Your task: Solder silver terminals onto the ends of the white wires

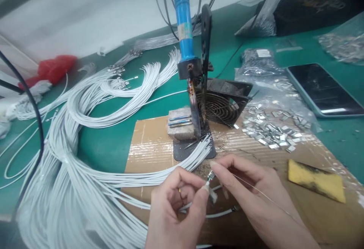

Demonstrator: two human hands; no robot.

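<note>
My left hand (pixel 180 207) is closed in a pinch on the end of a white cable (pixel 186 206), with a ring on one finger. Just to its right, my right hand (pixel 253 190) pinches a small shiny metal connector (pixel 211 175) at the cable's tip. A thin wire (pixel 264 196), which looks like solder, runs across the right hand. Above both hands stands a blue-handled soldering iron (pixel 183 17), fixed upright in a holder with its tip down. Cut ends of a white cable bundle (pixel 196 157) lie near the fingertips.
Large coils of white cable (pixel 65 158) fill the left. Loose metal connectors (pixel 273 129) are spread on the cardboard (pixel 150 139) at right. Nearby are a yellow sponge (pixel 327 182), a phone (pixel 327 89), a black fan (pixel 224 104) and a grey block (pixel 180 123).
</note>
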